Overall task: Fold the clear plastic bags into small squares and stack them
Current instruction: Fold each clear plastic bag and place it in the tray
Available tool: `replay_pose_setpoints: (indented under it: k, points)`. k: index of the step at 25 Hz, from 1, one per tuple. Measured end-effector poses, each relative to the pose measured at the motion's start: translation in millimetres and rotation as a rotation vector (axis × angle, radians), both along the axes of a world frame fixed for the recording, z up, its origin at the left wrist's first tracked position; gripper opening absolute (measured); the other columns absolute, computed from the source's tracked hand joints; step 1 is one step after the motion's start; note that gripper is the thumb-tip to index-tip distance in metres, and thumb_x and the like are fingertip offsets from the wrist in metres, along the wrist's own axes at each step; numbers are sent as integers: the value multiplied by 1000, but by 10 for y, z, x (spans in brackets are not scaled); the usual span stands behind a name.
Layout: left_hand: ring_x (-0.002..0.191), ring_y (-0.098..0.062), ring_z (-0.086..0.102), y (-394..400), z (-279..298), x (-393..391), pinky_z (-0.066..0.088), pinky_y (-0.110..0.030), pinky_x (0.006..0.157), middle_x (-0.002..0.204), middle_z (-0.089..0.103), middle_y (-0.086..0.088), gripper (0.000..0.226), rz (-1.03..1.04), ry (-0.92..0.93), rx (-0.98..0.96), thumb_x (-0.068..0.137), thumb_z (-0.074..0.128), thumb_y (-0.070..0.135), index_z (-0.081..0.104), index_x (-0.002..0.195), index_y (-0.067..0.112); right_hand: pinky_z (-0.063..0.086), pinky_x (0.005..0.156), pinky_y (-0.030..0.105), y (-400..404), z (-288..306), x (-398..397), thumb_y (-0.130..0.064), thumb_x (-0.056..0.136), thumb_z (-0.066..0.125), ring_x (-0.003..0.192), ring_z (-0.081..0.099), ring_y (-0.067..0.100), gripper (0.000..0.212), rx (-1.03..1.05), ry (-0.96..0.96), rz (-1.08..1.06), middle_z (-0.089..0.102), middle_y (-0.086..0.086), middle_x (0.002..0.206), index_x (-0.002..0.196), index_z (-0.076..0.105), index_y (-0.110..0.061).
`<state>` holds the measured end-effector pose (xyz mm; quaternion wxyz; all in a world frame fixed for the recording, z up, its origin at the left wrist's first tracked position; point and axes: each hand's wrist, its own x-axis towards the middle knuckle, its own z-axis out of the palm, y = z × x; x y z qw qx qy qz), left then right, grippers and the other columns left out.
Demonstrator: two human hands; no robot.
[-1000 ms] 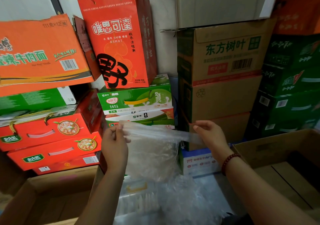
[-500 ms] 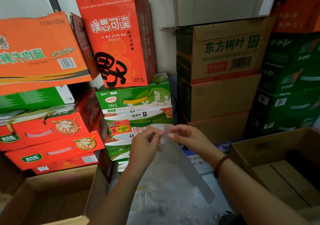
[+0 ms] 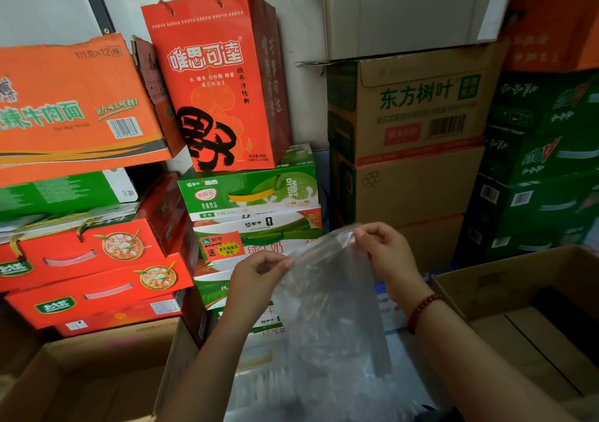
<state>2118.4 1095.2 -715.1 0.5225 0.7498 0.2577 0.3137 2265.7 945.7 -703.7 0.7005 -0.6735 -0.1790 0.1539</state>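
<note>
Both hands, left hand [image 3: 259, 270] and right hand [image 3: 385, 248], pinch the clear bag [image 3: 327, 308] by its top edge, which slants up to the right, so it hangs long-ways down.

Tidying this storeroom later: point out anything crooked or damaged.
The orange noodle carton at upper left sits tilted, its top edge ragged. A torn cardboard flap juts from the brown tea carton.

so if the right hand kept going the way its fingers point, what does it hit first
Probably the left hand: the right hand points leftward along the top edge of the clear plastic bag both pinch. Depth is unclear; it may pass behind.
</note>
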Motion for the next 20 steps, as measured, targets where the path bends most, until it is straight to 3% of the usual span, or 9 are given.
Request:
replay_pose_setpoints:
  k: [4, 6, 8, 10, 12, 14, 17, 20]
  points:
    - [77, -18, 63, 27, 2, 40, 48, -27, 66, 85, 70, -5, 12, 76, -118, -362, 88, 65, 19, 71, 86, 9, 52, 81, 36, -19, -20, 36, -20, 92, 58, 89, 62, 22, 9, -61, 15, -57, 65, 5, 90, 92, 64, -12]
    - [80, -19, 64, 17, 5, 46, 50, -31, 72, 89, 71, -8, 14, 108, -171, -414, 89, 64, 22, 72, 87, 11, 52, 79, 34, -9, -59, 32, -19, 92, 58, 91, 62, 22, 6, -122, 6, -66, 66, 5, 94, 92, 62, -15]
    - [83, -20, 64, -15, 4, 49, 51, -34, 77, 89, 71, -7, 14, 147, -171, -314, 88, 65, 26, 73, 84, 15, 53, 81, 33, 7, -59, 1, -16, 92, 58, 98, 61, 18, 9, -151, -44, -74, 64, 1, 106, 100, 60, -19]
    - [84, -16, 64, -86, 39, 47, 50, -28, 77, 88, 72, 0, 11, 135, -148, -176, 87, 66, 26, 74, 80, 23, 50, 93, 34, 16, -40, -17, -17, 90, 61, 113, 54, 14, 29, -143, -213, -43, 55, -8, 123, 117, 56, -26]
    - [85, -10, 65, -155, 74, 60, 48, -20, 74, 86, 73, 5, 10, 63, -111, -104, 84, 69, 23, 75, 78, 27, 38, 104, 34, 24, 5, -45, -25, 85, 68, 126, 40, 8, 43, -176, -396, 137, 40, -18, 133, 124, 53, -35]
    - [86, -8, 66, -190, 94, 72, 50, -19, 72, 85, 74, 6, 6, -34, -58, -74, 81, 71, 25, 76, 79, 27, 31, 107, 32, 59, 6, -126, -33, 79, 74, 127, 35, 3, 50, -272, -452, 393, 37, -20, 136, 124, 53, -40]
    - [85, -7, 67, -202, 117, 80, 50, -20, 73, 84, 74, 7, 7, -107, -31, -51, 81, 70, 23, 76, 79, 28, 47, 96, 34, 129, -75, -193, -34, 76, 77, 106, 56, 5, 38, -351, -446, 521, 62, -6, 114, 111, 64, -30]
    - [85, -2, 66, -196, 156, 46, 49, -14, 71, 88, 73, 9, 12, -126, -78, -104, 86, 63, 27, 75, 87, 26, 51, 81, 30, 123, -53, -171, -24, 84, 70, 80, 62, 8, 15, -231, -367, 483, 69, 7, 88, 89, 72, -10]
